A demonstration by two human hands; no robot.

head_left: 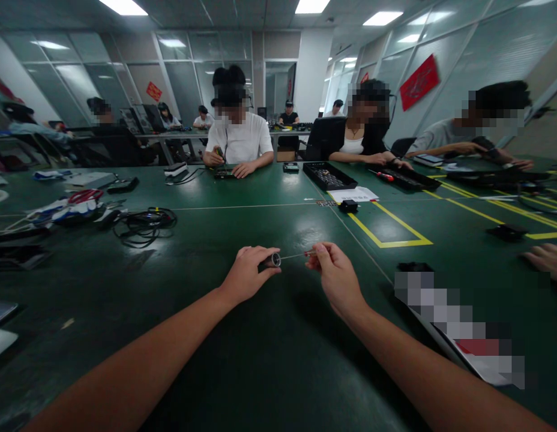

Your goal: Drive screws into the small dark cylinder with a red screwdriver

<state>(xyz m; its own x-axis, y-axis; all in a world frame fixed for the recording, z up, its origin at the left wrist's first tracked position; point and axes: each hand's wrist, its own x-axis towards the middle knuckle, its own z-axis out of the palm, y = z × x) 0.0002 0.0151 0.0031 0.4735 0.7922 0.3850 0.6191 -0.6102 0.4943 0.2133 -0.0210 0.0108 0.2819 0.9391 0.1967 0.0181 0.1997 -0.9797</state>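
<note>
Above the middle of the green table (242,372), my left hand (248,273) is closed round a small dark cylinder (267,261), whose round end with a pale metal ring faces my right hand. My right hand (337,273) pinches the short end of a thin-shafted tool (309,254), perhaps a small screwdriver. Its straight metal shaft points left and meets the ringed end of the cylinder; whether the tip is inside or only touching, I cannot tell. My fingers cover part of both things.
Coiled black cables (146,227) lie at left. A small black block (348,206) sits by a yellow tape outline (404,244). A long pale packet (458,342), partly blurred, lies right. Co-workers sit opposite near black trays (329,177); another person's hand (546,257) rests at the right edge.
</note>
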